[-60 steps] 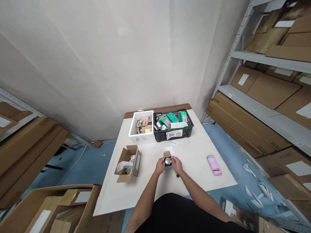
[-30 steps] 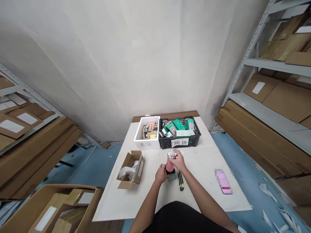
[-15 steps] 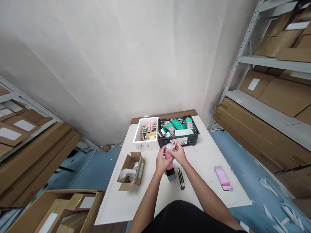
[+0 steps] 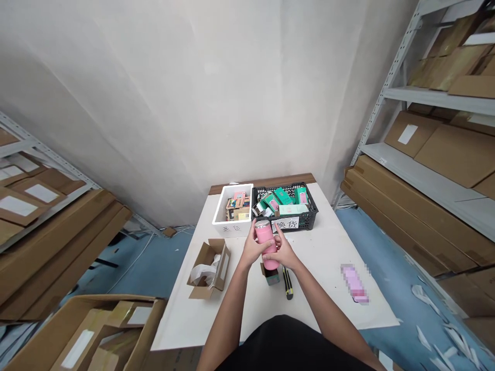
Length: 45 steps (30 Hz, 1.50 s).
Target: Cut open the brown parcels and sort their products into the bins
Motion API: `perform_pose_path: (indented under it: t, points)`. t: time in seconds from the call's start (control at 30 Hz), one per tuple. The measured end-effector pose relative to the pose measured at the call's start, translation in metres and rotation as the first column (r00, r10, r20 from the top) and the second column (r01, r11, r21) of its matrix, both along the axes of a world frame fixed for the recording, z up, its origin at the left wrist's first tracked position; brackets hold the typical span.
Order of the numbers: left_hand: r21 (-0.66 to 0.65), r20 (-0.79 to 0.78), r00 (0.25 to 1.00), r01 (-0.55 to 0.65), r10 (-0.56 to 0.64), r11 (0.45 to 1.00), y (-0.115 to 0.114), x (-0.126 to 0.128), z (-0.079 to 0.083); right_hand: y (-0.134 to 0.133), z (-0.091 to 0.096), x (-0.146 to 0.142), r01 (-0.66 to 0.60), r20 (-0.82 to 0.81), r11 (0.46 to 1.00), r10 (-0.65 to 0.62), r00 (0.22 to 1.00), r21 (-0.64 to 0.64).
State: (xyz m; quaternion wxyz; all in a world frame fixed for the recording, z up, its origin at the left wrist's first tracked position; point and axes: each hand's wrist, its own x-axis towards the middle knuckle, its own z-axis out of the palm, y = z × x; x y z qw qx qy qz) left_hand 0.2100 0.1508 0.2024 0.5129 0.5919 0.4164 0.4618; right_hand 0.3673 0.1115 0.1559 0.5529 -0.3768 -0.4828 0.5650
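Observation:
A pink tumbler [image 4: 265,237] with a silvery lid is held tilted above the table. My left hand [image 4: 252,249] wraps its left side, fingers closed round it. From the right, my right hand [image 4: 285,252] grips the lower part, thumb across the front. Just below the tumbler's base stands a small green box [image 4: 272,278] with its top open. Beside that box lies a black-and-yellow box cutter [image 4: 288,283]. Behind my hands is a black plastic crate [image 4: 308,221] of green boxes, with a white label on its front.
Left of the crate stands a white foam box [image 4: 218,219] holding small packages. An opened cardboard box [image 4: 223,273] with white wrapping sits at the table's left. A blurred pink item [image 4: 355,284] lies on the right. Shelves [image 4: 425,94] with cartons flank the table.
My hands have tilted the tumbler so that more of its pink side shows. Both hands now hold it lower, away from the lid. The view has shifted slightly.

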Motion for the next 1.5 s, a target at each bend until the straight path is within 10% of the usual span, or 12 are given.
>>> perform_pose_path:
  t: [0.17,0.37,0.53,0.7,0.87,1.03,1.5]
  points:
    - [-0.047,0.095,0.994,-0.052,0.056,0.998,0.001,-0.001,0.003,-0.007,0.000,-0.003,-0.174,-0.079,0.985,0.173,0.982,-0.001]
    - [-0.087,0.098,0.988,-0.108,0.117,0.990,0.005,-0.009,0.007,-0.013,-0.004,-0.010,0.080,0.041,0.995,-0.077,0.996,-0.059]
    - [-0.152,0.224,0.972,-0.039,0.073,0.988,0.006,-0.014,0.008,-0.017,-0.002,-0.008,-0.105,-0.033,0.991,0.103,0.994,-0.085]
    - [-0.135,0.126,0.982,-0.121,0.138,0.983,0.006,-0.012,0.006,-0.020,-0.002,-0.013,0.107,0.103,0.992,-0.100,0.990,-0.069]
    - [-0.183,0.250,0.964,-0.043,0.089,0.982,0.003,-0.012,0.008,-0.024,0.006,-0.013,-0.046,0.088,0.998,0.050,0.995,-0.046]
    - [-0.146,0.233,0.968,-0.064,0.097,0.987,0.003,-0.013,0.011,-0.028,0.012,-0.018,0.123,0.211,0.991,-0.111,0.971,-0.045]
    - [-0.127,0.194,0.975,-0.085,0.109,0.988,0.011,-0.021,0.005,-0.027,-0.001,-0.017,0.007,0.140,0.999,0.000,0.990,-0.047]
